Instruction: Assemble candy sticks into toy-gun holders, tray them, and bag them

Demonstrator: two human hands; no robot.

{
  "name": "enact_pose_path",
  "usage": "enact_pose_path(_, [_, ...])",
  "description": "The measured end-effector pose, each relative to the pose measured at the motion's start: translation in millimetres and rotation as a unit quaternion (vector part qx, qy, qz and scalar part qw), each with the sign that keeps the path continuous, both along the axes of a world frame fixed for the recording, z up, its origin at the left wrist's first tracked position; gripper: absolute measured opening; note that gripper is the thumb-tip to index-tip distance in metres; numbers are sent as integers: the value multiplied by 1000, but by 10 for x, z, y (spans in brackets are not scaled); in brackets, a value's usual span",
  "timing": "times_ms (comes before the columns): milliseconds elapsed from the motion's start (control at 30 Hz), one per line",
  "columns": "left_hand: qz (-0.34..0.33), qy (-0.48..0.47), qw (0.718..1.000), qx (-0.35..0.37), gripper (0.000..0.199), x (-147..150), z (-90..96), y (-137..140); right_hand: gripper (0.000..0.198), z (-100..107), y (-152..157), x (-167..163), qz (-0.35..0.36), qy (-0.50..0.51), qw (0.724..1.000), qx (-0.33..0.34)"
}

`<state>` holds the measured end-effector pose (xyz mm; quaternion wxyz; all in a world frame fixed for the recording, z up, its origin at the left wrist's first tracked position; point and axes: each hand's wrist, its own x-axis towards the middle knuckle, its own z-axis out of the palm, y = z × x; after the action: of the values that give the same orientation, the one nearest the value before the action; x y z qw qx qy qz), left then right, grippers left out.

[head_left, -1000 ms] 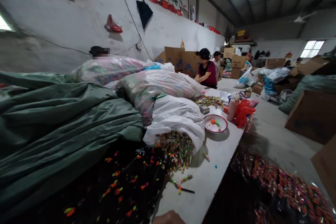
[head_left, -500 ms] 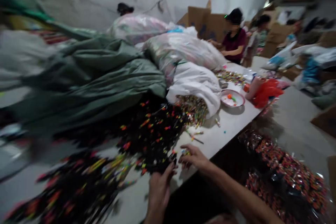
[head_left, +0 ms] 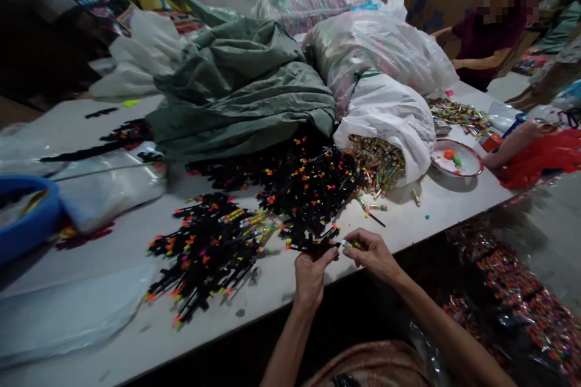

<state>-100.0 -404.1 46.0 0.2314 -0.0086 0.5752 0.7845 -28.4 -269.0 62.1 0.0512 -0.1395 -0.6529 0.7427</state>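
Observation:
My left hand [head_left: 312, 275] is closed at the table's front edge, thumb and fingers pinching a black toy gun [head_left: 318, 245] with orange and yellow bits at its ends. Just right of it, my right hand [head_left: 374, 254] pinches a small clear tube with coloured filling [head_left: 350, 244], held close to the toy gun's end. Whether the two pieces touch I cannot tell. Behind my hands lies a heap of similar black toy guns [head_left: 308, 184]. A second pile of black toy guns [head_left: 204, 254], some with coloured tubes, spreads to the left.
Many filled tubes [head_left: 376, 163] spill from a white sack [head_left: 390, 109]. A green cloth sack [head_left: 245, 91] and stuffed plastic bags [head_left: 376, 48] stand behind. On the right are a red-rimmed plate [head_left: 476, 164] and a person [head_left: 485, 48]; at left, a blue basin [head_left: 31, 211]. Bagged pieces [head_left: 521, 290] lie below the table.
The view has swung left and down, showing more of the table's left side. My hands have come to the same height, and the black toy gun now shows clearly in my left fingers.

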Motion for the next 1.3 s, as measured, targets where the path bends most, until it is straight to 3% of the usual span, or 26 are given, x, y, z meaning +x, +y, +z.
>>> enact_pose_path(233, [-29,0,999,17,26,29,-13,-38,28,-22,16,6,-13,-3,1000,0])
enact_pose_path(533, [-48,-25,998,34,26,61,49,-42,22,74,53,64,-9,31,999,41])
enact_pose_path(667, [-64,-45,995,55,24,81,99,-31,19,102,-5,100,-43,65,994,78])
enact_pose_path(800, [-60,-54,994,68,27,104,132,-25,25,86,-67,147,-75,2,997,35])
enact_pose_path(900, [-81,-59,993,61,26,129,118,-73,25,77,-99,186,-40,-33,998,21])
enact_pose_path(1000, [-81,-65,992,66,26,143,68,-165,21,74,-150,208,19,17,994,105])
enact_pose_path(1133, [-52,-77,993,69,25,130,-27,-292,19,40,-255,160,53,99,964,243])
enact_pose_path(1200, [-32,-91,993,68,27,124,-73,-339,19,8,-328,99,63,110,956,266])
enact_pose_path(1300, [-7,-112,991,69,31,97,-91,-389,21,-49,-451,-2,74,95,960,251])
